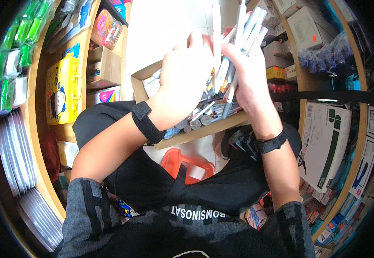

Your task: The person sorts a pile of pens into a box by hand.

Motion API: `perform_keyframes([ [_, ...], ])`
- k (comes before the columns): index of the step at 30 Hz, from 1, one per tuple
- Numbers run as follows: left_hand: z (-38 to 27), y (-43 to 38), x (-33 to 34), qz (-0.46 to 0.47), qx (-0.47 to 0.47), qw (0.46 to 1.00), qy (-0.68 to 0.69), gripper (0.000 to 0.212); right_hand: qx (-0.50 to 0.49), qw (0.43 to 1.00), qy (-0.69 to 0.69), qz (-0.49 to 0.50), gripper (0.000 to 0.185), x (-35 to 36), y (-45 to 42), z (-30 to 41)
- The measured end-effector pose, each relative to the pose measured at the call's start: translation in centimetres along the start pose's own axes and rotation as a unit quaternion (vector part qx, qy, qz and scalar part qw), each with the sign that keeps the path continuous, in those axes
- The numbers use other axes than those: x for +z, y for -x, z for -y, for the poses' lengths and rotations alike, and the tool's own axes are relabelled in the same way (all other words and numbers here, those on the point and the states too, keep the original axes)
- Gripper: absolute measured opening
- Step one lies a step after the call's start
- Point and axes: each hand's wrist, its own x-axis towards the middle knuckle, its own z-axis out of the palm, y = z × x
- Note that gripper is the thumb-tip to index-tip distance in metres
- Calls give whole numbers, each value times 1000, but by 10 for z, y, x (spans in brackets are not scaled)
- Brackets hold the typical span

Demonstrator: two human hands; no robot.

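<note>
A bundle of marker pens [253, 27], pale and grey, is held upright in my right hand [251, 71], above a cardboard box. My left hand [187, 71] is beside it, overexposed, with its fingers at a white pen [217, 32]; whether they grip it cannot be made out. The open cardboard box [203, 130] lies beneath both hands. In it are pens and pencils [227, 108], several clear-ended cylinders [205, 120] and a thin white-and-red pen [202, 111]. Both wrists wear black straps.
Shelves flank me. At the left are a yellow plastic case [63, 90], a small cardboard box [106, 67] and green packets [37, 29]. At the right stand a white-and-green carton [324, 145] and white boxes [306, 29]. A red plastic basket [170, 161] is on the floor between my legs.
</note>
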Motion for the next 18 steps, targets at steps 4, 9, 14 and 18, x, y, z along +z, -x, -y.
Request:
perform_keyframes([
  [4,0,-3,-3,51,-16,999,-5,30,2,1000,-5,2,36,5,-1,3],
  [9,7,-4,5,-1,32,999,15,28,57,997,-56,-4,35,9,-2,7],
  [14,4,1,8,60,1,998,21,26,75,992,74,61,36,8,-3,14],
  [18,-7,-3,5,98,-48,993,38,20,77,996,35,10,31,3,-4,10],
])
